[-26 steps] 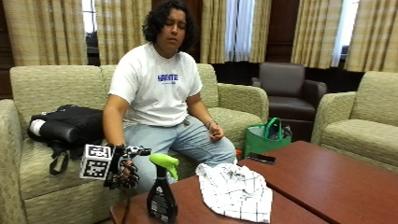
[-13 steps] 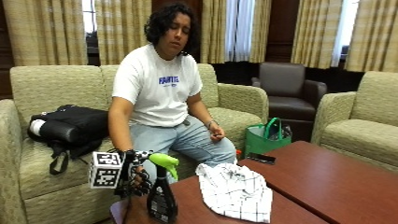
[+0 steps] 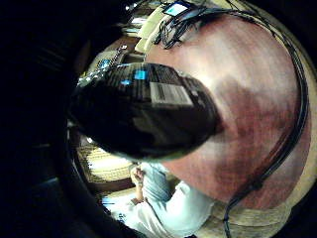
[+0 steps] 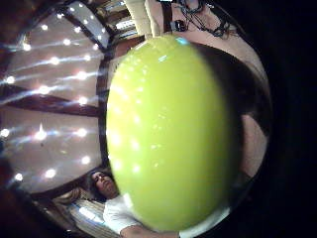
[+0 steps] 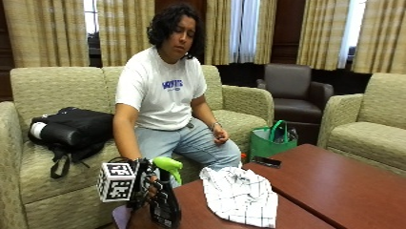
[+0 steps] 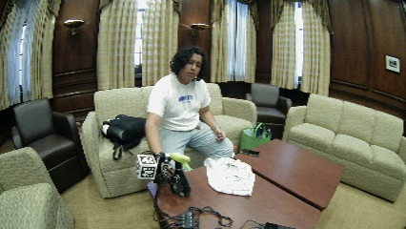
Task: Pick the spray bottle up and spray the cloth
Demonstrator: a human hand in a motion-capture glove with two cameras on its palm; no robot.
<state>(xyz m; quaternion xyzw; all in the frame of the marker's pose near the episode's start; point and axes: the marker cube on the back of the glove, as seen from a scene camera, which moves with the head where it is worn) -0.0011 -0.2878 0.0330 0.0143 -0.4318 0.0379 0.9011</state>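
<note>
A black spray bottle [image 5: 165, 206] with a green trigger head [image 5: 168, 166] stands upright at the near left corner of the brown table [image 5: 329, 186]. My gloved right hand [image 5: 145, 187] is at the bottle's neck from the sofa side, its fingers curled around it. The dark labelled body [image 3: 143, 109] fills the little finger side palm view, and the green head [image 4: 168, 134] fills the thumb side one. A white checked cloth [image 5: 239, 195] lies crumpled on the table just right of the bottle. In the wide outside view, bottle [image 6: 179, 181], hand [image 6: 164, 171] and cloth [image 6: 229, 175] stand the same way.
A black phone [image 5: 266, 162] lies on the table's far edge. On the floor beyond it stands a green bag [image 5: 273, 140]. A black backpack [image 5: 76, 129] sits on the sofa. Cables [image 6: 197, 217] lie at the table's near end. The bare left hand [image 5: 220, 138] rests on the thigh.
My right hand has moved right, from beside the bottle to its neck, and closed around it. The bottle still stands where it was; the cloth has not moved.
</note>
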